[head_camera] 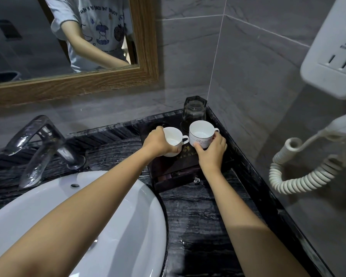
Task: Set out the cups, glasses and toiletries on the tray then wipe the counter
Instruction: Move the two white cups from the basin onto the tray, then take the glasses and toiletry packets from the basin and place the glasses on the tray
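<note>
Two white cups are over a dark wooden tray (175,177) in the counter's far right corner. My left hand (158,143) grips the left white cup (173,137) by its side, handle pointing right. My right hand (212,151) holds the right white cup (201,134), which has a thin rim line and script lettering. I cannot tell whether the cups rest on the tray or hang just above it. Behind them, an upside-down clear glass (194,109) stands at the tray's back right. A round recess shows at the tray's back left.
A white basin (48,206) and a chrome tap (38,144) sit left of the tray on the black marble counter (198,216). A white wall hairdryer unit (332,52) with a coiled cord (296,176) hangs on the right wall. A wood-framed mirror (72,80) is above.
</note>
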Demonstrator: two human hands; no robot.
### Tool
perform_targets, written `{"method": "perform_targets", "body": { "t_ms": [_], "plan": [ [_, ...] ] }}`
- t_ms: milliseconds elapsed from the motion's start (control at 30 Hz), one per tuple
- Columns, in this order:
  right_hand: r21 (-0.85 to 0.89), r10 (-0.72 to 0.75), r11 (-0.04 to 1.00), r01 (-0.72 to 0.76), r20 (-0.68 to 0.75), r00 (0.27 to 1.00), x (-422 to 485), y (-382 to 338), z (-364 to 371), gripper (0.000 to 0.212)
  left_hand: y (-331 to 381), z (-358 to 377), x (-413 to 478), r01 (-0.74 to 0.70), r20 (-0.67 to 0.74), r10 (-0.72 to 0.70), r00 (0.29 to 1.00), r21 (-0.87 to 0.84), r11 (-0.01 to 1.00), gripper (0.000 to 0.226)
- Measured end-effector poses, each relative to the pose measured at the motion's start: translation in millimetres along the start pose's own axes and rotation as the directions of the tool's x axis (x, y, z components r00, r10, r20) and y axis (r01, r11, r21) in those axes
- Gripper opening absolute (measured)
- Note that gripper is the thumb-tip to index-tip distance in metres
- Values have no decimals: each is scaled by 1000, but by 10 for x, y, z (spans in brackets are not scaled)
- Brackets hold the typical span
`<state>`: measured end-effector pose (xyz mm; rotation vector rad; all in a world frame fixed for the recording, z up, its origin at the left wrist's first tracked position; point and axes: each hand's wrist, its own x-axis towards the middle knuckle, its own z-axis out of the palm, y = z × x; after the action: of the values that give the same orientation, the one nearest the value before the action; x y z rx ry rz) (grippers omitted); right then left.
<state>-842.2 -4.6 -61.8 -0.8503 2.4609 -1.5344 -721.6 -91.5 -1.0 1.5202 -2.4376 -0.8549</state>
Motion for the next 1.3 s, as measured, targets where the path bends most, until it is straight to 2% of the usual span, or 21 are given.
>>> {"method": "perform_targets", "body": {
  "t_ms": [167, 300, 433, 500, 600, 733, 800, 867, 1000, 1100, 1300],
  "plan": [
    [-16, -16, 1000, 16, 15, 1000, -22, 11, 2, 71, -6, 8, 14, 4, 23, -4, 1000, 11, 1000, 90],
    [-35, -12, 999, 13, 27, 1000, -23, -3, -10, 71, -34, 8, -7, 0, 52, 1, 999, -31, 1000, 109],
    [-41, 3, 999, -2, 36, 999, -55, -2, -87, 74, -113, -53, -51, -21, 67, 26, 997, -73, 997, 111],
    [-66, 13, 998, -11, 38, 999, -84, -11, -159, 73, -187, -117, -70, -29, 83, 36, 996, -78, 997, 107],
    [-187, 37, 982, -19, 92, 995, -166, -56, -283, 74, -322, -216, -113, -34, 115, 34, 993, 1, 999, 91],
    [-439, 155, 898, -10, 295, 943, -320, -275, -426, 73, -514, -386, -206, -50, 169, 27, 985, 134, 990, 70],
    [-580, 234, 810, 86, 453, 860, -400, -434, -480, 73, -600, -520, -295, -88, 224, 37, 974, 222, 971, 63],
    [-644, 290, 724, 247, 610, 737, -482, -644, -514, 71, -692, -689, -417, -139, 296, 41, 954, 317, 938, 57],
    [-518, 318, 683, 516, 846, 428, -721, -1214, -445, 55, -1026, -1105, -758, -113, 396, -35, 918, 344, 932, 54],
    [-415, 315, 665, 621, 910, 271, -918, -1639, -209, 36, -1309, -1522, -1072, 3, 380, -103, 919, 255, 967, 53],
    [-194, 313, 722, 664, 947, -64, -1486, -2617, 478, 42, -2011, -2532, -1844, 152, 325, -185, 928, 124, 981, 44]
  ]
}}
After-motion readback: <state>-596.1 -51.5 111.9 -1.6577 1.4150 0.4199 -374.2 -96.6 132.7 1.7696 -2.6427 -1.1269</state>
